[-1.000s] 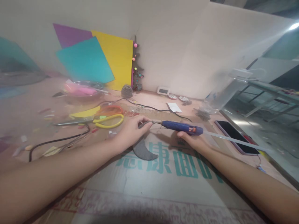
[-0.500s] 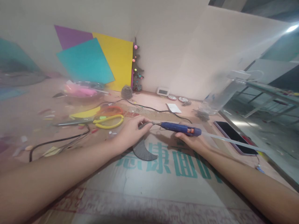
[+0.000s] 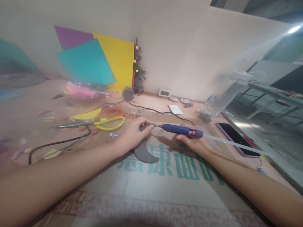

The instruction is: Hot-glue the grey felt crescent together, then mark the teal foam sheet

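A dark grey crescent-shaped piece (image 3: 145,153) lies over the printed cardboard, its upper part covered by my left hand (image 3: 136,132). The fingers and thumb of that hand pinch a small grey part at the top of the crescent. My right hand (image 3: 193,142) is wrapped round a blue glue gun (image 3: 182,130), with a clear glue stick (image 3: 234,143) sticking out of its back end. The gun's metal nozzle points left and meets the grey part at my left fingertips.
Yellow-handled scissors (image 3: 110,123), a black cable and scraps lie left. Behind are coloured sheets (image 3: 86,61), a grey yarn ball (image 3: 128,93), a decorated grey tree (image 3: 139,69) and a small white device (image 3: 164,92). A phone (image 3: 236,138) and clear bottle (image 3: 222,94) stand right.
The whole view has shifted very slightly. Both hands keep their grips, and the glue gun's nozzle stays at the grey part.
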`<control>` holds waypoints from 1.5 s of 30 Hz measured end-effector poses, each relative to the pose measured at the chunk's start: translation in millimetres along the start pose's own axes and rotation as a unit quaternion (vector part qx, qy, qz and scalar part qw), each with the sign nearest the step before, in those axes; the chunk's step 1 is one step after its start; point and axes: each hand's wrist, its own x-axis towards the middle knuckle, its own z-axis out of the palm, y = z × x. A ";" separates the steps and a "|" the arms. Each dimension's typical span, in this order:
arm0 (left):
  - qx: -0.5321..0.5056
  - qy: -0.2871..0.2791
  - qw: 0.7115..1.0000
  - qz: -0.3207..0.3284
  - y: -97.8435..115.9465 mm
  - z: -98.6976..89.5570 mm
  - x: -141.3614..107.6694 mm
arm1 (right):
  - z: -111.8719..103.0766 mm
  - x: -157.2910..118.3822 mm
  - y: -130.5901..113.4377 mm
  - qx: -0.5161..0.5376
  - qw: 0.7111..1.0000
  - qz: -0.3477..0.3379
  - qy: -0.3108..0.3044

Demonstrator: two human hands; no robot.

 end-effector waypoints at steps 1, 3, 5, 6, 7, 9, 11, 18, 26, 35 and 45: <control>0.000 0.001 1.000 0.001 0.1 0.0 0.1 | 0.2 -0.1 -0.1 0.003 1.000 0.000 0.001; -0.001 0.000 1.000 0.001 0.4 0.0 0.0 | 0.5 -0.1 -0.3 0.010 1.000 -0.001 0.002; 0.000 -0.001 1.000 0.002 0.8 0.0 -0.4 | 0.3 0.0 -0.8 0.014 1.000 -0.003 -0.001; 0.000 -0.001 1.000 0.001 1.0 -0.1 -0.6 | 0.0 0.1 -1.2 0.013 1.000 -0.001 -0.003; 0.001 -0.001 1.000 0.001 1.2 -0.2 -0.9 | -0.4 0.2 -1.9 0.010 1.000 0.003 -0.005; 0.003 -0.002 1.000 -0.002 1.5 -0.4 -1.5 | -1.1 0.2 -3.4 0.004 1.000 0.014 -0.011; 0.002 -0.005 1.000 -0.006 1.5 -0.6 -1.8 | -1.7 0.1 -4.9 0.000 1.000 0.018 -0.013; 0.005 -0.002 1.000 0.000 1.5 -0.4 -0.5 | -1.8 -1.0 -5.4 0.000 0.999 0.025 -0.020; 0.002 0.000 1.000 0.004 1.3 -0.7 -1.0 | -2.0 -1.4 -2.4 -0.017 1.000 0.001 -0.009; -0.009 0.004 1.000 0.004 1.6 -0.2 -0.9 | -1.4 -0.5 -2.9 -0.011 1.000 -0.005 -0.007; -0.026 0.004 1.000 -0.006 1.4 -0.4 -0.1 | -1.6 0.0 -5.5 -0.015 1.000 0.019 -0.016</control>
